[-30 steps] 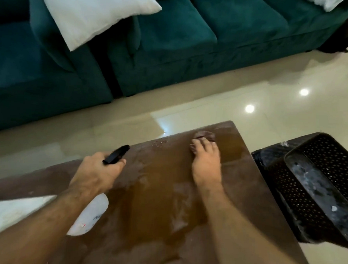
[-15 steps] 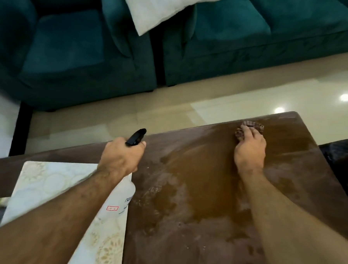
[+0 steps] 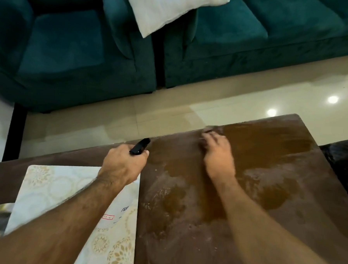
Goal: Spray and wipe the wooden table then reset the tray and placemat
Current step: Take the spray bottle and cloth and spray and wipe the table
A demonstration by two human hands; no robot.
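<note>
Our wooden table (image 3: 256,196) looks streaky, with wet glossy brown patches beside dusty matte ones. Our left hand (image 3: 123,165) is wrapped around the spray bottle (image 3: 139,146), black nozzle poking out above the pale patterned placemat (image 3: 49,190). Our right hand (image 3: 218,156) presses a blurry cloth (image 3: 212,129) flat near the far edge. Teal velvet sofa (image 3: 72,45) sits behind.

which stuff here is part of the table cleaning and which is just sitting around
In use: spray bottle in left hand; cloth under right hand; wooden table; placemat.

Just around: teal sofa; white cushion; black basket.
</note>
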